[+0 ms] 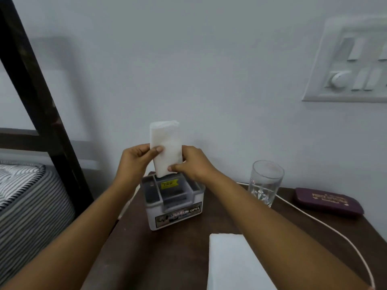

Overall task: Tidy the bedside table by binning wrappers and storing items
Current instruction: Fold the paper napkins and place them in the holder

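Watching from my end: left hand [138, 162] pinches the left edge of the folded white tissue [166, 147], thumb across the front, and right hand [192, 164] pinches its lower right edge. The tissue is held upright over the back of the organiser box [173, 212] on the bedside table [167, 258]; I can't tell if its bottom end touches the box. From the box, the glass [265, 183] is at 2 o'clock, the maroon pouch [328, 200] at 3, the white cable [335, 229] trails toward 4 and a flat white sheet [232, 262] lies at 5

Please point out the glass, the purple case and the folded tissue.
glass [265, 184], head view, side wall.
purple case [327, 201], head view, top face.
folded tissue [165, 137], head view, upper half.
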`<act>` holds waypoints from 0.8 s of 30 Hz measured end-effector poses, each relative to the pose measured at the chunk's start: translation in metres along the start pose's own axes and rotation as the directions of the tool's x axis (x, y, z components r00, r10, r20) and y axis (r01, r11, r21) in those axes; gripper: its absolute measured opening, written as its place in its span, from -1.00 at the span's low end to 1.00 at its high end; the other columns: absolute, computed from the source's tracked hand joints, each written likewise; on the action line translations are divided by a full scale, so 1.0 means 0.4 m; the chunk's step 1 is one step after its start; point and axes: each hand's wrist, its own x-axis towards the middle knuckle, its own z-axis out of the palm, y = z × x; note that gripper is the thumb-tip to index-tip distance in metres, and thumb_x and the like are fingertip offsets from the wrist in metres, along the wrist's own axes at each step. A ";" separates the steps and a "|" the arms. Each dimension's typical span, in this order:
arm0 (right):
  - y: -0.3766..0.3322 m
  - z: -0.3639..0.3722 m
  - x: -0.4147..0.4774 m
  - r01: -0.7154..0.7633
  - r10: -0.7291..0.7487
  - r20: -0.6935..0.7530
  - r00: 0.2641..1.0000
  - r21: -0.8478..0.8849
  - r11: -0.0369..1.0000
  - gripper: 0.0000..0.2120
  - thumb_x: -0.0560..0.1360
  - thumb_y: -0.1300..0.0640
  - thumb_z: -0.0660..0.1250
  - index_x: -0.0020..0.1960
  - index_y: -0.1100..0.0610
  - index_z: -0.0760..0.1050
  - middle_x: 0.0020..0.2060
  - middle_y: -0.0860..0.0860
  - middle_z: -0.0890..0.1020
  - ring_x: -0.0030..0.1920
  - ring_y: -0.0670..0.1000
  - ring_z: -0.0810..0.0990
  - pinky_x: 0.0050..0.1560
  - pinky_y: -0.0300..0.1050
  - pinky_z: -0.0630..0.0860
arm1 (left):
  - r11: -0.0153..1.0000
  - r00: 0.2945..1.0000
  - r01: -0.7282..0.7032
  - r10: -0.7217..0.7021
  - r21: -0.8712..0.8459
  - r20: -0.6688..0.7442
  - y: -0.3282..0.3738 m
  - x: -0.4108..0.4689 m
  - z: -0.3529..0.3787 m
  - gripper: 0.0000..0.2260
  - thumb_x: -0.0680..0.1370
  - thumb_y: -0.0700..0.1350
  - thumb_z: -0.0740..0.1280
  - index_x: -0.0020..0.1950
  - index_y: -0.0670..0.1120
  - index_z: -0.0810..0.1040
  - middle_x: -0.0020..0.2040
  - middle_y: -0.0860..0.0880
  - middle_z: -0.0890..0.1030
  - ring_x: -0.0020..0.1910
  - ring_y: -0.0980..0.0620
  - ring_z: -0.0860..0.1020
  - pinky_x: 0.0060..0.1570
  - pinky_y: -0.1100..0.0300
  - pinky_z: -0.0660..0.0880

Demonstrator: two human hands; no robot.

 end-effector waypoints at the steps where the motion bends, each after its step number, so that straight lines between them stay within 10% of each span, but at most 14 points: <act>1: 0.010 0.008 0.008 0.010 -0.010 0.006 1.000 -0.021 1.000 -0.61 0.34 0.05 0.48 0.14 0.06 0.51 0.04 0.05 0.66 0.05 0.11 0.60 0.11 0.14 0.51 | 1.000 1.000 0.006 -0.006 0.000 -0.005 -0.020 0.004 -0.005 -0.90 0.50 -0.23 0.35 -0.18 -0.09 0.62 -0.33 0.19 0.68 -0.27 0.27 0.63 -0.27 0.43 0.51; 24: 0.046 0.007 0.030 0.026 -0.026 0.056 0.998 0.009 1.000 -0.63 0.35 0.06 0.48 0.14 0.00 0.53 0.08 0.00 0.64 0.15 0.05 0.56 0.24 0.21 0.39 | 0.985 0.994 0.083 -0.093 0.154 0.058 -0.099 -0.012 -0.040 -0.80 0.40 -0.05 0.41 -0.05 -0.11 0.67 -0.14 -0.05 0.71 -0.12 -0.05 0.68 -0.09 0.06 0.61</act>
